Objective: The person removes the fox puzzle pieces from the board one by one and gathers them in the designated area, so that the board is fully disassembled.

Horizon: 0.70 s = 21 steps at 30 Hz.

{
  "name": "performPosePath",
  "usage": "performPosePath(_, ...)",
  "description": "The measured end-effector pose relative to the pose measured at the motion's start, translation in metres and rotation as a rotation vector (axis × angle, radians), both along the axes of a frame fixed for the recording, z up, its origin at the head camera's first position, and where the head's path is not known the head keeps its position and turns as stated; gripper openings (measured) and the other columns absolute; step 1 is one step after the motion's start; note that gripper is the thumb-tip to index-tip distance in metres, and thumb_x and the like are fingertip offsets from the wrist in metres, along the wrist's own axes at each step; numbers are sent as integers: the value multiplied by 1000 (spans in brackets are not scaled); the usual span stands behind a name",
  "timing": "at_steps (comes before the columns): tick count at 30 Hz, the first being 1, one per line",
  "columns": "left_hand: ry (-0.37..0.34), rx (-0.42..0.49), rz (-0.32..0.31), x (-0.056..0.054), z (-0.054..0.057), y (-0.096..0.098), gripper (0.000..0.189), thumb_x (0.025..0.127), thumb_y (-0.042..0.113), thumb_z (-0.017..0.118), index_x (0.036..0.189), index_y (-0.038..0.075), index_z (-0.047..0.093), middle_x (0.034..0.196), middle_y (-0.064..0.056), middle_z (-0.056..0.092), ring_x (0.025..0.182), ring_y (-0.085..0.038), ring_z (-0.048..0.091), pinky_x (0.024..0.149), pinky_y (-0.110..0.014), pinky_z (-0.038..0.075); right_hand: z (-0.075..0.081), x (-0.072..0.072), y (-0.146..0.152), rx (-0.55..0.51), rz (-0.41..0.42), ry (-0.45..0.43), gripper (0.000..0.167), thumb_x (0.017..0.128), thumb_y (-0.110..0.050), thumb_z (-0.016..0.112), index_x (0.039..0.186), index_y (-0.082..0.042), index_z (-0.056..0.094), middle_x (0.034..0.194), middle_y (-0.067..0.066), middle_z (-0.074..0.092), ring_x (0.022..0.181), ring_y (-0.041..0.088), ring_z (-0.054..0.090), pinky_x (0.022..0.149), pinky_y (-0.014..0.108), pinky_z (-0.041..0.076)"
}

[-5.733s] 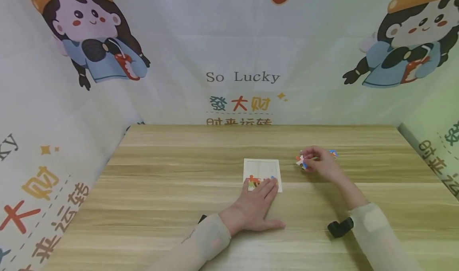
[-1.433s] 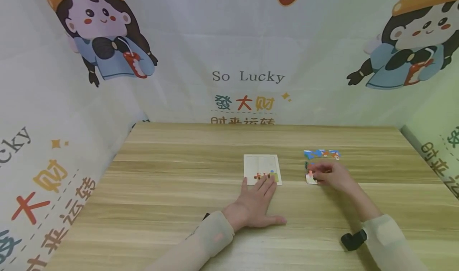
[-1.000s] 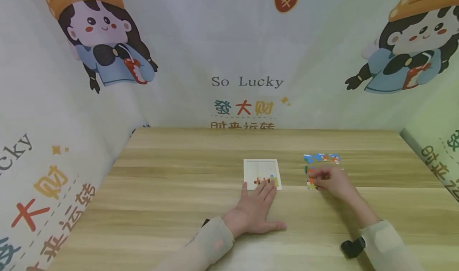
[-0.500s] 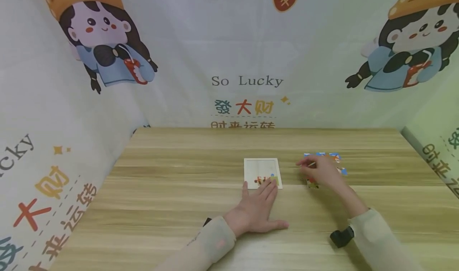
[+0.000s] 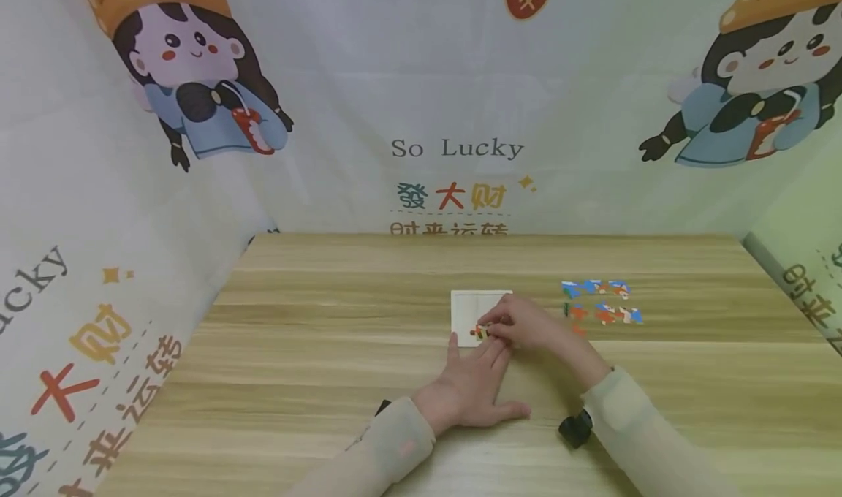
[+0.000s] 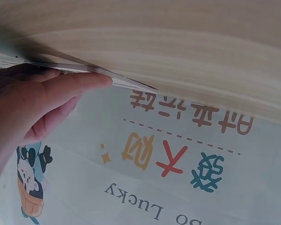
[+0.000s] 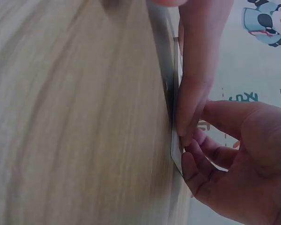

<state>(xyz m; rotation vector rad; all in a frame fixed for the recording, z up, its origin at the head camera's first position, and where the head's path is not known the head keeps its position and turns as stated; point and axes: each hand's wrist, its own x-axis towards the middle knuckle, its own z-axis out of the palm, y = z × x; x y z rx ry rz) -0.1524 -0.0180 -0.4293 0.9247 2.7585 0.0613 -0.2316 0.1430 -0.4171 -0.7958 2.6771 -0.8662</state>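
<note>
My left hand (image 5: 468, 389) lies with straight fingers across the near edge of a small pale puzzle tray (image 5: 463, 308), thumb spread out on the table. Over the tray's near right part, my right hand (image 5: 531, 324) pinches a small, colourful jigsaw piece (image 5: 485, 331) between thumb and fingertips. Its fingers partly cover that piece and the ones around it. In the right wrist view, the right fingertips (image 7: 193, 164) come right beside the left hand's fingers (image 7: 196, 65) at the tray edge (image 7: 175, 152). Only the left hand (image 6: 51, 96) over the tray rim shows in the left wrist view.
Loose jigsaw pieces lie right of the tray in two rough rows: blue and orange ones (image 5: 595, 288) at the back, orange and blue ones (image 5: 618, 313) nearer. A printed cloth (image 5: 329, 117) hangs behind the wooden table (image 5: 316, 321).
The right hand has moved left from the loose pieces to the tray, and a near piece is gone from the loose group. The left hand has stayed on the tray.
</note>
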Motion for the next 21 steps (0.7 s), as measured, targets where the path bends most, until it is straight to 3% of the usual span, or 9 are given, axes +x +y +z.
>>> performPosePath(9,21,-29,2,-1,-3,3,94,94,74,39,161,14,13,170,1,8,156,-13,13,116,-72,18,-5,-2,-4,-51,-50,-12,9,95,-9,64,100,-7,72,99,8,64,85,14,57,77,29,48)
performPosePath(15,-2,-20,2,2,-3,3,93,94,73,39,162,14,12,170,2,7,156,-14,13,117,-72,18,-9,-5,-10,-126,-89,-107,4,95,-7,64,94,-3,66,93,8,68,78,12,60,73,25,49)
performPosePath(21,25,-37,1,1,-3,4,94,94,74,38,161,14,13,170,1,6,157,-12,9,116,-73,18,-9,-8,-7,-255,-151,-199,8,99,-8,59,101,0,61,94,10,65,82,16,59,73,26,49)
